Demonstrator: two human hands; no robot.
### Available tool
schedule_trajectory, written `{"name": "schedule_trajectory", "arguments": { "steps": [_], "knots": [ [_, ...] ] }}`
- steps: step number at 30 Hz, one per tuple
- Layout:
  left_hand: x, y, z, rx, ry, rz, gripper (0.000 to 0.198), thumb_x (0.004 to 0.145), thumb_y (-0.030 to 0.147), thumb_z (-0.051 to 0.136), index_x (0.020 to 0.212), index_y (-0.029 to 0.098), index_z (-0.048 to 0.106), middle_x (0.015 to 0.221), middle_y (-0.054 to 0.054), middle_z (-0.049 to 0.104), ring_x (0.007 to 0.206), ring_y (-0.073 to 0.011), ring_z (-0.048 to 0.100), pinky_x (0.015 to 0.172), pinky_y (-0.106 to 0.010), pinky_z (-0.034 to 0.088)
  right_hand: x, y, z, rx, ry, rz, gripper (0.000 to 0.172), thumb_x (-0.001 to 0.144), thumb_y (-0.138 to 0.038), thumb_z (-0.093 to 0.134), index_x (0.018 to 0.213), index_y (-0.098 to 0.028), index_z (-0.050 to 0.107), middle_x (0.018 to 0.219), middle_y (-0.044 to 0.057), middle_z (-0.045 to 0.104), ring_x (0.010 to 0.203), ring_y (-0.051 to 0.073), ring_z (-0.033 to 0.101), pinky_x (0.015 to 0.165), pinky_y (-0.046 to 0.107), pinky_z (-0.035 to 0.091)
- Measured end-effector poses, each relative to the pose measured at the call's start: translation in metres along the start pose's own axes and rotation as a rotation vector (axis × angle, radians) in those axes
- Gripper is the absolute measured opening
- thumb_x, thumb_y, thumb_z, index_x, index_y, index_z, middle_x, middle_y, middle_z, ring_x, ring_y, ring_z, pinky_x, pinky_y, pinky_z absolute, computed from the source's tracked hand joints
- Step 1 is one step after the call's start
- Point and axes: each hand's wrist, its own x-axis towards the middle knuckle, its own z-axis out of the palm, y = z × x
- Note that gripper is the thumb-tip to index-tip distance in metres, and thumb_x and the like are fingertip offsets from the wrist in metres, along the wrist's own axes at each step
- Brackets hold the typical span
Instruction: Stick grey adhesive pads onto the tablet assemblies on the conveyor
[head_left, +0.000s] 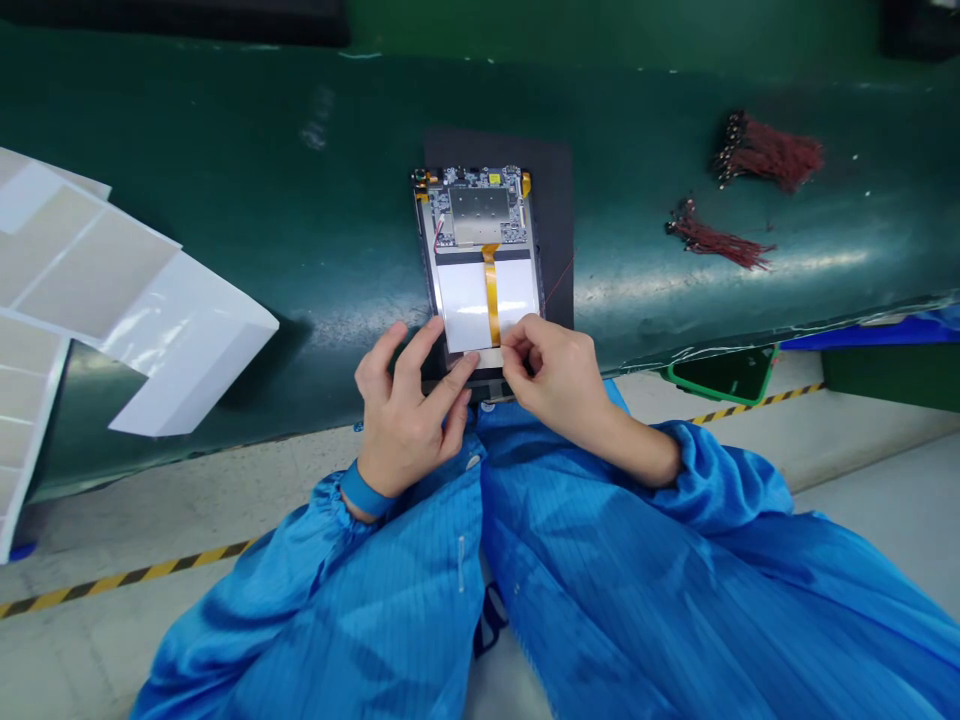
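Observation:
An opened tablet [442, 300] lies on a black mat [555, 200], its circuit board [480, 212] at the far end and a white battery [461, 305] nearer me. An orange flat ribbon cable [491, 300] runs down across the battery. My left hand [409, 400] rests at the tablet's near left corner, fingers spread, fingertips on its edge. At the near edge, close to the ribbon's lower end, my right hand [559, 380] is closed in a pinch. Whatever sits between those fingertips is hidden or too small to make out.
Two bundles of red wires with small black ends, a larger one [780, 155] and a smaller one [720, 240], lie at the right of the green table [360, 200]. Sheets of stickers [97, 260] overhang at the left. A green-rimmed bin [727, 375] stands below the right edge.

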Motion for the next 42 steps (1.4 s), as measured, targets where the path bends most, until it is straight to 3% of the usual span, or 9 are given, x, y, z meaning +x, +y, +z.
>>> {"name": "schedule_trajectory", "arguments": {
  "steps": [8, 24, 29, 34, 38, 42],
  "knots": [
    [-0.005, -0.002, 0.002, 0.037, 0.001, 0.000, 0.062, 0.088, 0.024, 0.074, 0.148, 0.029, 0.063, 0.171, -0.013, 0.038, 0.155, -0.0428, 0.033, 0.122, -0.062, 0.036, 0.000, 0.001, 0.008, -0.151, -0.011, -0.058, 0.014, 0.092, -0.013, 0.048, 0.101, -0.024, 0.049, 0.084, 0.001, 0.067, 0.068, 0.015, 0.058, 0.062, 0.028, 0.036],
    [-0.008, -0.004, 0.000, 0.055, -0.007, 0.008, 0.061, 0.088, 0.025, 0.075, 0.148, 0.028, 0.063, 0.168, -0.014, 0.040, 0.152, -0.0437, 0.035, 0.120, -0.062, 0.037, 0.002, -0.001, 0.010, -0.229, -0.038, -0.088, 0.012, 0.093, -0.014, 0.045, 0.100, -0.024, 0.045, 0.088, 0.004, 0.068, 0.068, 0.016, 0.059, 0.061, 0.030, 0.034],
    [0.005, 0.004, 0.002, 0.021, -0.039, 0.027, 0.063, 0.091, 0.040, 0.074, 0.151, 0.032, 0.060, 0.172, -0.012, 0.035, 0.155, -0.0457, 0.031, 0.121, -0.062, 0.033, 0.004, 0.008, -0.003, -0.187, -0.091, -0.042, 0.010, 0.094, -0.020, 0.052, 0.103, -0.023, 0.047, 0.083, 0.002, 0.067, 0.063, 0.015, 0.055, 0.062, 0.029, 0.035],
    [0.026, 0.011, 0.014, 0.040, -0.049, 0.124, 0.051, 0.095, 0.046, 0.069, 0.143, 0.030, 0.065, 0.166, -0.010, 0.046, 0.152, -0.0407, 0.036, 0.123, -0.057, 0.029, 0.001, 0.018, -0.015, -0.067, -0.140, -0.107, 0.015, 0.098, -0.016, 0.045, 0.110, -0.021, 0.052, 0.093, 0.005, 0.071, 0.079, 0.018, 0.065, 0.071, 0.029, 0.044],
    [0.025, -0.003, 0.006, 0.082, -0.073, 0.160, 0.051, 0.095, 0.045, 0.071, 0.144, 0.034, 0.065, 0.167, -0.009, 0.043, 0.153, -0.0414, 0.035, 0.122, -0.058, 0.031, 0.000, 0.022, -0.014, -0.073, -0.137, -0.128, 0.015, 0.100, -0.016, 0.044, 0.107, -0.020, 0.056, 0.095, 0.007, 0.070, 0.084, 0.019, 0.066, 0.074, 0.030, 0.045],
    [0.013, -0.020, -0.011, 0.105, -0.107, 0.147, 0.063, 0.092, 0.042, 0.075, 0.152, 0.037, 0.058, 0.171, -0.011, 0.035, 0.154, -0.0452, 0.032, 0.120, -0.061, 0.033, -0.003, 0.027, -0.014, 0.011, -0.114, -0.227, 0.017, 0.101, -0.015, 0.044, 0.101, -0.021, 0.061, 0.093, 0.005, 0.069, 0.085, 0.017, 0.065, 0.076, 0.029, 0.048]
  ]
}}
